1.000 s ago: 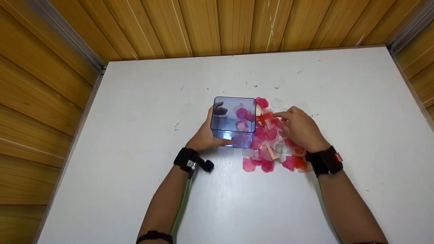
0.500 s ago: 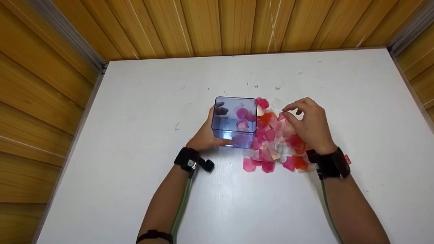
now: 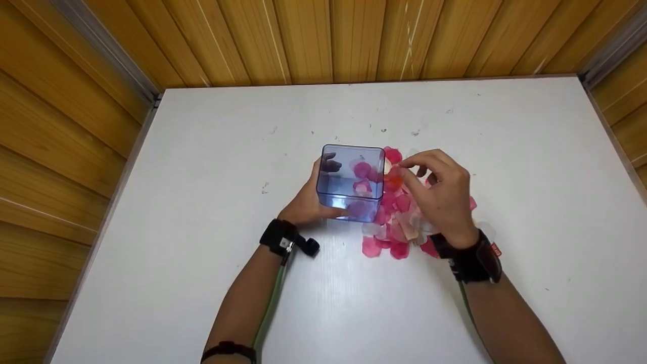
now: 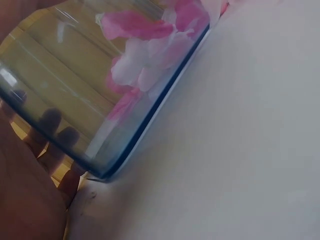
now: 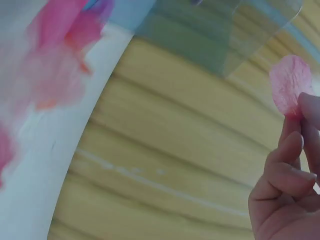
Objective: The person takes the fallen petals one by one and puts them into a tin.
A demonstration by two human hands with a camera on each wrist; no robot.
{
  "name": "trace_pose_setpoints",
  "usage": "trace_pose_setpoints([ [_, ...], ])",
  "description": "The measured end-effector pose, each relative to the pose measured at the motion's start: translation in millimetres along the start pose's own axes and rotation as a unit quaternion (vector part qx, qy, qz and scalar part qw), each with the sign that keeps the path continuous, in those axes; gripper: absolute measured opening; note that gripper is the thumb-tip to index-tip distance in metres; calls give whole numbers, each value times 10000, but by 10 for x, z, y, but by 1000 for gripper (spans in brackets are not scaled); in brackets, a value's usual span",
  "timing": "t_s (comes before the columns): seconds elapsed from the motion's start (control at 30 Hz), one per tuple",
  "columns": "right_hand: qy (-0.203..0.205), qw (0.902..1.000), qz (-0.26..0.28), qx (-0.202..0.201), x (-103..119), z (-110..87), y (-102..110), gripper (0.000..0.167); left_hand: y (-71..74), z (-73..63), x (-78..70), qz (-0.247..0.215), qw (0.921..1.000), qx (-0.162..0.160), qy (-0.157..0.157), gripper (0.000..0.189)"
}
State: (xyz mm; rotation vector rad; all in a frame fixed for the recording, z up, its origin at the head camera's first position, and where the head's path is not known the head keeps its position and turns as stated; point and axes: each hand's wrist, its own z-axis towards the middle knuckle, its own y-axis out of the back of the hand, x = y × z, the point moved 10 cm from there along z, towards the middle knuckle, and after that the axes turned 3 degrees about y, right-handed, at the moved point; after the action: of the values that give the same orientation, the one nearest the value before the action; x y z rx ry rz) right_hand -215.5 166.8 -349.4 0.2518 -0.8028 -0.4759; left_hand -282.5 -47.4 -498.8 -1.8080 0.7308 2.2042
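A clear blue square plastic box stands at the middle of the table, its open top facing up. My left hand grips its left side, thumb across the front wall and fingers round the back. Pink petals show through the box wall on its right side. My right hand pinches a pink petal between thumb and fingertips, held just right of the box rim. Beneath that hand lies a loose heap of petals in pink, red, orange and white, partly hidden by the hand and wrist.
The white table carries a few small dark marks. Yellow wood-look panels rise behind its far edge and at both sides. A black strap with a camera arm sits on the left wrist, another strap on the right.
My right hand has lifted a pink petal off the heap, drawn back to the right, then moved left toward the box. The left hand and box hold their place.
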Motion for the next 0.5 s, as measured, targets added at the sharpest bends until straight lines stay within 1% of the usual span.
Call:
trace_pose_setpoints([
  [0.1,40,9997,252,49,69,-63,-190,12,0,-12,12,139,9999,-12,52,123],
  [0.27,-76,9992,367,100,59,-157,-439,12,8,-13,-1,-80,10000,-2,-43,123],
  [0.4,-118,9988,427,195,54,-183,-496,15,5,-15,-3,-71,10000,20,-64,123],
  [0.5,-107,9986,458,257,43,-172,-456,15,6,-8,11,25,10000,-12,12,123],
])
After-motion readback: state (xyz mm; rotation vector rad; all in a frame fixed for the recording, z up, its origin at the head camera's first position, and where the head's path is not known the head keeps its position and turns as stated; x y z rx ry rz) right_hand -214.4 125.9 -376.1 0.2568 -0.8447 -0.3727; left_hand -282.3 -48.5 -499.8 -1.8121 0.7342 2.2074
